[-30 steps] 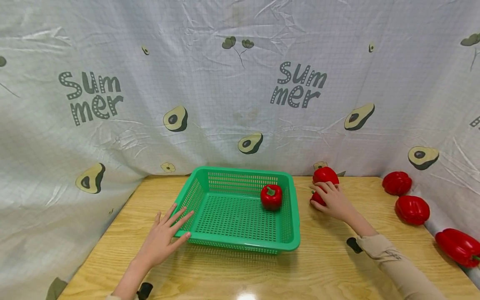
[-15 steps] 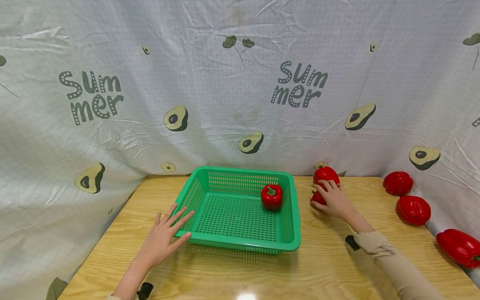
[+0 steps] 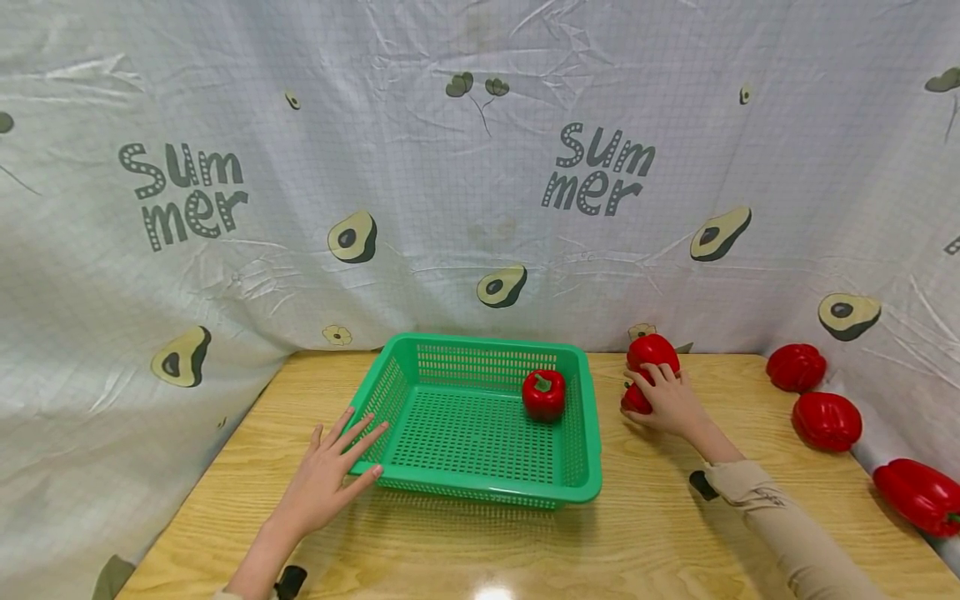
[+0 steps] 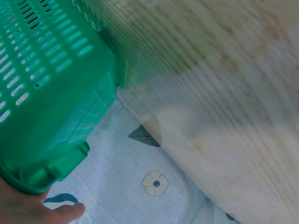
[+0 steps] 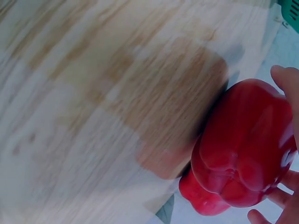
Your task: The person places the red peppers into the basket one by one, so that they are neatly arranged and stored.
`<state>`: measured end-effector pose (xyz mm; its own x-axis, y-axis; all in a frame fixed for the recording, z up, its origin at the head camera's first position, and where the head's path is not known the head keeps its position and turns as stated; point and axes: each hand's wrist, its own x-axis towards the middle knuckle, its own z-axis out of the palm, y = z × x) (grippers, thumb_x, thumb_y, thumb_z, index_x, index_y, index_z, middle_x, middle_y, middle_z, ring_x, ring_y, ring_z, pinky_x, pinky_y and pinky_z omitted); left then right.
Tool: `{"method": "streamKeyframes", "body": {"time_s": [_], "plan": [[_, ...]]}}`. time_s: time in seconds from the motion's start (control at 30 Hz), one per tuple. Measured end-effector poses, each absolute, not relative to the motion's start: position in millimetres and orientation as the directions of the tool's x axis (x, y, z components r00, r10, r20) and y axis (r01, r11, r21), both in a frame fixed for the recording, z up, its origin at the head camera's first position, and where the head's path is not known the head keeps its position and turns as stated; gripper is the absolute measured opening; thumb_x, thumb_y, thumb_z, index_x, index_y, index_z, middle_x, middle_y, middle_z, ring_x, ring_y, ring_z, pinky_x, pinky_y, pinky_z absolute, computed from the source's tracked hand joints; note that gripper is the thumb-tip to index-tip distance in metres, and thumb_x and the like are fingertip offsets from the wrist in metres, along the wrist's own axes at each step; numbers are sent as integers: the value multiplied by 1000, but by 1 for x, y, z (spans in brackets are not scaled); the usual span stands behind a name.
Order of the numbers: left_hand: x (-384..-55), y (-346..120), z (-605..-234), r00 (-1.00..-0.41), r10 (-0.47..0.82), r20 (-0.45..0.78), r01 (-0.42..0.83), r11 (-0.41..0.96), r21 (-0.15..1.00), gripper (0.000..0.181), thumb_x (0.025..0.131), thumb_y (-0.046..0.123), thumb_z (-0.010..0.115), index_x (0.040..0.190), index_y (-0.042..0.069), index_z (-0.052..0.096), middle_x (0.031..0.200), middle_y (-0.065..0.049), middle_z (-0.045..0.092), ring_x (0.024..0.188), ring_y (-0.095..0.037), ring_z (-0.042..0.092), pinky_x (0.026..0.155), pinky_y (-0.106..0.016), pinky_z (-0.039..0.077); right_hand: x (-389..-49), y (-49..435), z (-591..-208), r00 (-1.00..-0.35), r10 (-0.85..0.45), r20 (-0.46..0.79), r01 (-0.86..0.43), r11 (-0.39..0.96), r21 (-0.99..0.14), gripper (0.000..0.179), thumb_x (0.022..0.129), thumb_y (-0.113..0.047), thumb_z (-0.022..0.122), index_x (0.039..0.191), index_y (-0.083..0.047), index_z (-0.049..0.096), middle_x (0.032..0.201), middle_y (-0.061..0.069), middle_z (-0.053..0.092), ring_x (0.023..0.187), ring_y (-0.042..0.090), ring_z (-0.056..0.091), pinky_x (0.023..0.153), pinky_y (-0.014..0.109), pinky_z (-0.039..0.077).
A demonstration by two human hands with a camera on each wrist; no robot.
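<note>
A green plastic basket with slotted walls stands mid-table, one red bell pepper inside at its right. My left hand lies on the basket's left front rim, its fingers spread and straight. To the right of the basket, my right hand holds another red bell pepper from above, thumb on one side and fingers on the other. That pepper lies low at the table; the hand hides much of it in the head view. A further red bell pepper sits just behind it.
Several red bell peppers, such as this middle one, line the right side of the wooden table. A white printed cloth hangs behind the table and along its sides.
My right hand and forearm have shifted very slightly, with the hand staying on the same bell pepper. The left hand and the basket look unmoved.
</note>
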<state>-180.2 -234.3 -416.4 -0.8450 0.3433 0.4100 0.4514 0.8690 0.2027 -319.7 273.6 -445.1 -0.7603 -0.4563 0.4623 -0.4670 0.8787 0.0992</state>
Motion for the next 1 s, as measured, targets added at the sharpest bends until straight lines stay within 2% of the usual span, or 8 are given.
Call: {"method": "streamKeyframes", "body": {"time_s": [0.47,1.0], "plan": [[-180,-234,-418,-844,341,415,451,869,202,59,82,35,60,137,32,36,139,-8,40,135,-34,22,98,-67,19,-320,273,-446,-803,-439,404,-435,894,105,71,61,-41,78,120,-10,53,105,22,51,99,39,43,80,61,36],[-181,-235,-419,-839,342,422,457,865,206,60,81,35,61,136,32,36,139,-9,41,134,-34,23,97,-67,19,-324,276,-452,-780,-444,442,-442,890,113,69,59,-40,78,116,-10,56,101,22,51,93,39,45,74,57,36]]}}
